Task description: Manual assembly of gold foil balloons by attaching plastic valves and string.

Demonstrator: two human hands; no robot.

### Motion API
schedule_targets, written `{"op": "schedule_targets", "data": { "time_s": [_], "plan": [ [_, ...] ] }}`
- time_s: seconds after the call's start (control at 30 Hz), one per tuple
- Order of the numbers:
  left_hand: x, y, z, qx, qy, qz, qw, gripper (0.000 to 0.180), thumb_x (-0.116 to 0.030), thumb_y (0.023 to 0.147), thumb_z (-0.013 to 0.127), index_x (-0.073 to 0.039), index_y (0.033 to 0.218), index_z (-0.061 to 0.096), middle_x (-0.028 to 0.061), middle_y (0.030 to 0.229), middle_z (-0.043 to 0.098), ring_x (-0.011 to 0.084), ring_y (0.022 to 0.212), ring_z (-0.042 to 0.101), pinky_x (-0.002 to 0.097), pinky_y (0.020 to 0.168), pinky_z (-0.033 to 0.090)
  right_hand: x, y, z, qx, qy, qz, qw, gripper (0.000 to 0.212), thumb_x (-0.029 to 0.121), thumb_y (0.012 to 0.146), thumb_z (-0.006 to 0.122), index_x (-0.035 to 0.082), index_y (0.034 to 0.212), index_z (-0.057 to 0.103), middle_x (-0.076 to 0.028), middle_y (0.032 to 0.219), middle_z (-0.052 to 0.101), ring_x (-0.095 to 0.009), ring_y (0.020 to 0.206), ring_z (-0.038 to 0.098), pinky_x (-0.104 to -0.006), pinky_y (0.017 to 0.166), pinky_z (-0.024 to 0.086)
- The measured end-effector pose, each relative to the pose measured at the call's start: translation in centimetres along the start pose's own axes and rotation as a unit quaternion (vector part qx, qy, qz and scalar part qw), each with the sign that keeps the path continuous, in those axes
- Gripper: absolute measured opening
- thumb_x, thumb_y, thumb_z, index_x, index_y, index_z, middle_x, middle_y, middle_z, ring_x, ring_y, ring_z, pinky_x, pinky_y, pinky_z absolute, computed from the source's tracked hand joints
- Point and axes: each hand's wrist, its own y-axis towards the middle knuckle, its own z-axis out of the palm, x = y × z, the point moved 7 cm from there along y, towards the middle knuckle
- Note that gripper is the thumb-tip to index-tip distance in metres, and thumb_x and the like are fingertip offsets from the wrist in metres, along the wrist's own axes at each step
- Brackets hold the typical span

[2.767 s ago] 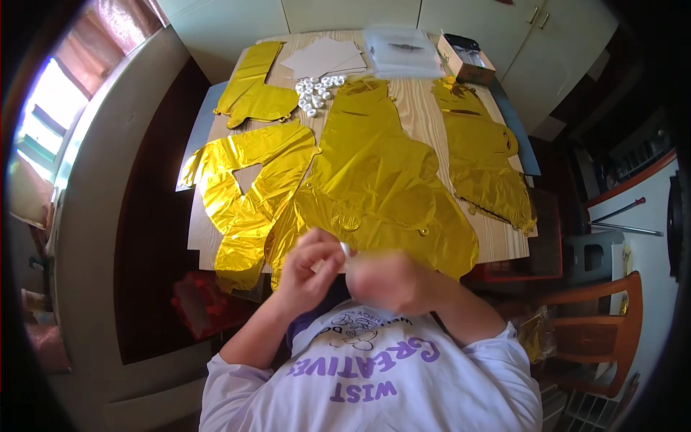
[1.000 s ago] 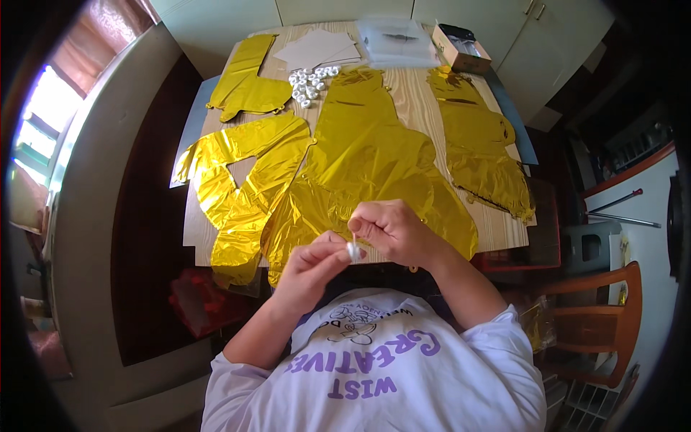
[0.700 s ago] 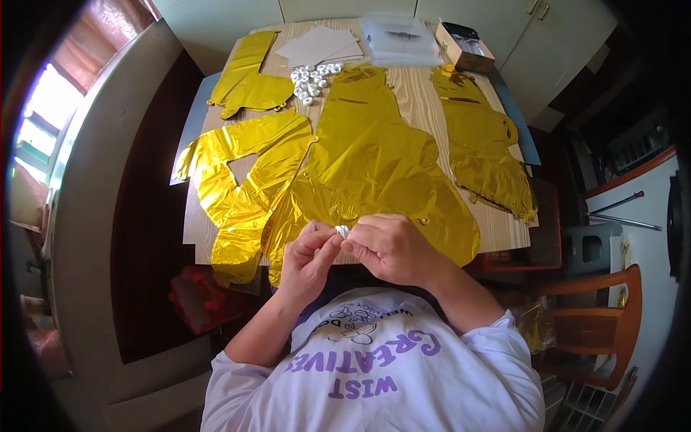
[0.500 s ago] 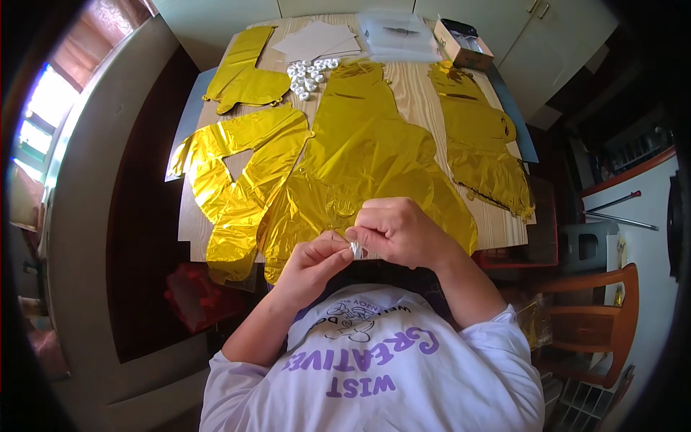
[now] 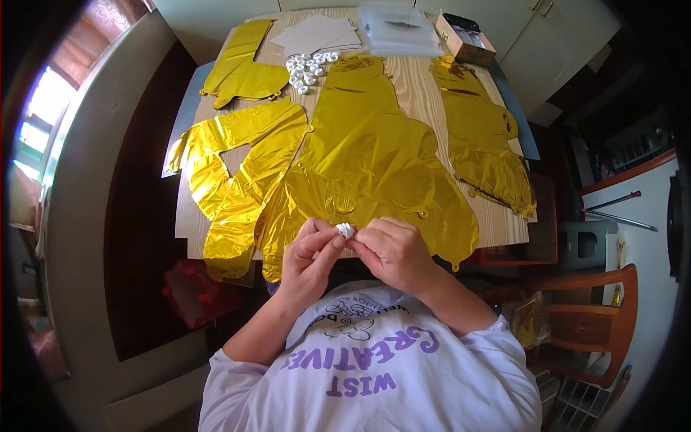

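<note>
Just past the near edge of the table, a small coil of white ribbon (image 5: pixel 346 230) is pinched between the thumb and fingers of my left hand (image 5: pixel 308 258). My right hand (image 5: pixel 392 252) meets it from the other side, fingers curled closed with thumb and fingertips at the coil's edge; any loose end is too small to make out. Beyond my hands a big flat gold foil balloon (image 5: pixel 360 133) covers the middle of the table. Similar white coils (image 5: pixel 306 70) lie in a loose pile near its far end.
More flat gold foil balloons lie at the left (image 5: pixel 270 137), far left (image 5: pixel 245 68) and right (image 5: pixel 475 129) of the wooden table (image 5: pixel 504 229). At the back are pale card sheets (image 5: pixel 314 36), clear plastic bags (image 5: pixel 399 32) and an open box (image 5: pixel 466 43). A wooden chair (image 5: pixel 626 317) stands at right.
My right hand has come down from above the white coil to beside it, and the coil has tipped and risen slightly. My left hand keeps its pinch on it.
</note>
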Motion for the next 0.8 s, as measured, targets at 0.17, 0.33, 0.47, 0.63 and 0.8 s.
{"op": "schedule_targets", "data": {
  "time_s": [0.17,0.33,0.47,0.63,0.8],
  "plan": [
    [-1.7,0.0,0.3,0.026,0.171,0.067,0.983,0.026,0.001,0.082,0.060,-0.005,0.106,0.067,0.0042,0.087,0.058,0.0150,0.078,0.052,0.0299,0.077,0.036,1.3,0.3,-1.4,0.018,-0.114,-0.050,0.992,0.019,0.015,0.076,0.075,0.010,0.071,0.058,-0.004,0.064,0.049,-0.022,0.059,0.053,-0.0349,0.055,0.044],
    [-1.5,0.1,0.5,0.081,0.159,0.044,0.983,0.025,-0.005,0.076,0.065,-0.006,0.101,0.067,0.0048,0.088,0.060,0.0175,0.078,0.054,0.0323,0.081,0.034,0.0,0.9,-1.9,0.060,-0.026,0.013,0.998,0.023,0.019,0.074,0.078,0.008,0.072,0.058,-0.005,0.067,0.053,-0.022,0.062,0.056,-0.0339,0.056,0.046],
    [-1.3,0.2,0.7,0.138,0.071,-0.007,0.988,0.019,-0.008,0.077,0.068,-0.005,0.096,0.066,0.0032,0.085,0.057,0.0165,0.076,0.052,0.0303,0.076,0.037,-2.0,0.5,-0.9,0.136,0.199,0.209,0.948,0.022,0.015,0.073,0.083,0.005,0.080,0.064,-0.003,0.073,0.063,-0.013,0.066,0.060,-0.0261,0.059,0.047],
    [0.1,-0.2,0.8,0.158,0.019,-0.044,0.986,0.016,-0.013,0.080,0.073,-0.006,0.091,0.065,0.0012,0.082,0.054,0.0128,0.076,0.049,0.0264,0.067,0.039,-3.0,-1.2,1.1,0.165,0.434,0.309,0.830,0.009,0.004,0.083,0.073,0.001,0.089,0.068,-0.003,0.080,0.069,-0.007,0.073,0.062,-0.0220,0.065,0.050],
    [0.5,-0.2,0.7,0.150,-0.027,-0.051,0.987,0.013,-0.015,0.084,0.073,-0.008,0.088,0.063,-0.0012,0.084,0.057,0.0126,0.082,0.052,0.0269,0.073,0.040,-2.8,-0.9,1.7,0.167,0.462,0.261,0.831,0.012,0.001,0.084,0.072,0.001,0.095,0.068,-0.004,0.086,0.069,-0.009,0.080,0.063,-0.0225,0.073,0.051]
  ]
}}
